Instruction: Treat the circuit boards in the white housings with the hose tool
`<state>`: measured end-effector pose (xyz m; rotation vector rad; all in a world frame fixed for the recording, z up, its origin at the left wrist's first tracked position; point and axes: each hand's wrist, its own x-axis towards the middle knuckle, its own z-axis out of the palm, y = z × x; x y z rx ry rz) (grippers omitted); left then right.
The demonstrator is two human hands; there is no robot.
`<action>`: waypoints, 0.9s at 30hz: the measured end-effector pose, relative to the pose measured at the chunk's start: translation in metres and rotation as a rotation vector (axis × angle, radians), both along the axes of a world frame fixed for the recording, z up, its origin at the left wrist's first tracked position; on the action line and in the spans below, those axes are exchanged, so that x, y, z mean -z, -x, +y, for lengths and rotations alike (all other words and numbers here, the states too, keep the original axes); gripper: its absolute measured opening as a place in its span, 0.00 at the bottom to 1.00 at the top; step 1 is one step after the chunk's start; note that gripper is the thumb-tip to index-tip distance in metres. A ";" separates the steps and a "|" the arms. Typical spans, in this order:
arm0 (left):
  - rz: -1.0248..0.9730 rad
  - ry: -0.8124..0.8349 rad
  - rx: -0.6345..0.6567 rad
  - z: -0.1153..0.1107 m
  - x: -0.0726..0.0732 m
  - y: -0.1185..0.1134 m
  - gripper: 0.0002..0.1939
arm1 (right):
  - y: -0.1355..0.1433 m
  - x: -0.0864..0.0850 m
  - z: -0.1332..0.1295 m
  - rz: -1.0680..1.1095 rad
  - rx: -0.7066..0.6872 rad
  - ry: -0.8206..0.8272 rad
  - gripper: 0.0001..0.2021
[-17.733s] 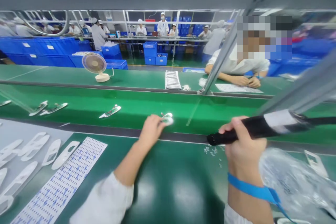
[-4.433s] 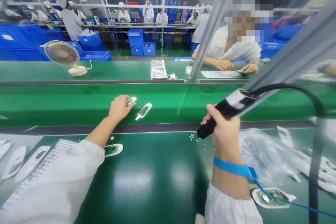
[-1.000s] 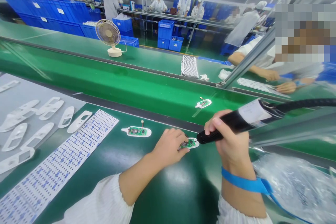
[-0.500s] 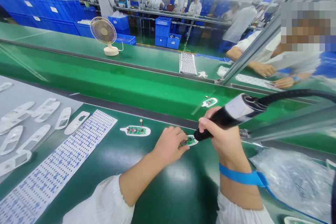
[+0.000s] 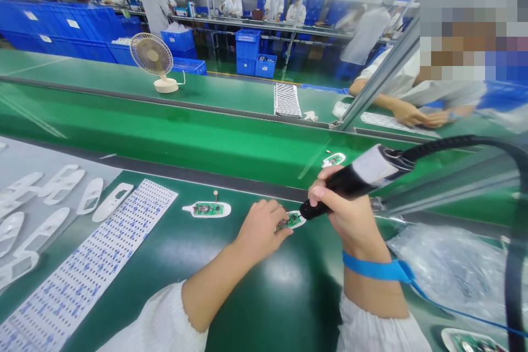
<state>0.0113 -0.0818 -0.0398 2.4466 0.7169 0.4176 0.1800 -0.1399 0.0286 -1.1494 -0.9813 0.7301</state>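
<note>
We press our left hand [image 5: 262, 228] down on a small white casing [image 5: 293, 220] with a green circuit board inside it, lying on the dark green surface [image 5: 256, 308] just in front of us; the fingers [image 5: 282, 229] are together on its near end, pinning it flat. Our right hand [image 5: 350, 214] is wrapped around a black powered screwdriver [image 5: 350, 181], fingers clamped on its barrel, and the tip comes down at a slant onto the far end of that same casing — touching it or nearly so, we cannot tell which. A thick black cable [image 5: 454, 143] arcs away from the back of the tool to the right. A blue wrist strap [image 5: 377, 269] sits on our right wrist, its cord trailing off to the right.

To the left of the held piece lies a second casing [image 5: 206, 209] with its board showing, apart from our hand. A third casing [image 5: 333, 159] rests on the bright green conveyor belt [image 5: 185, 137] beyond the tool. Further left we see a long sheet of small blue-printed labels [image 5: 86, 264] and a row of empty white shells [image 5: 61, 198] on a grey mat. A crumpled clear plastic bag [image 5: 454, 269] lies to our right. Across the belt stand a small desk fan [image 5: 152, 60] and a stack of striped sheets [image 5: 286, 100], and another person's hands [image 5: 416, 116] rest on the far surface.
</note>
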 end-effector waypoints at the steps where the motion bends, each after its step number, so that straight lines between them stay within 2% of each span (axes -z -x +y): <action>1: -0.004 0.000 -0.001 0.000 0.001 0.000 0.08 | -0.001 0.000 -0.001 0.005 -0.007 0.006 0.12; 27: -0.034 0.021 -0.004 0.001 -0.002 0.000 0.08 | -0.001 -0.003 -0.001 -0.019 -0.072 0.014 0.11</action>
